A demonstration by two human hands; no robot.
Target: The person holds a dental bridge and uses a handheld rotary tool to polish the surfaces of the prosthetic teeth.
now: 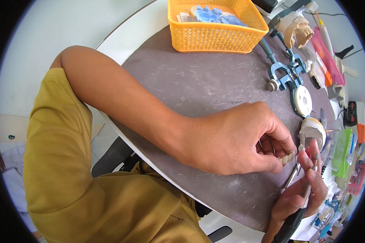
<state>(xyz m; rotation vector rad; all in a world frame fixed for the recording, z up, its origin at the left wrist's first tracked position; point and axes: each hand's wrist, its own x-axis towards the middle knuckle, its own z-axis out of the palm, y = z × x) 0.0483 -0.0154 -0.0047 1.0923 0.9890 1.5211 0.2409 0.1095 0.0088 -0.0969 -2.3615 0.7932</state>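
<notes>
My left hand (239,139) is closed over the worn grey-brown work surface (158,73), its thumb and fingertips gripping a small curved tooth-coloured dental piece (287,158). To its lower right, my right hand (296,194) grips a black and silver rotary handpiece (293,220), whose fine bur points upward beside that piece. Just behind the fingertips sits a white plaster cast (314,130). A slim metal instrument (290,179) lies under the hands, partly hidden.
A yellow basket (215,38) holding blue material stands at the back. A blue-grey articulator (288,73) with a beige cast (299,32) lies behind my hands. Pink, orange and green plastic items (342,154) crowd the right edge. A chair armrest (220,234) shows below.
</notes>
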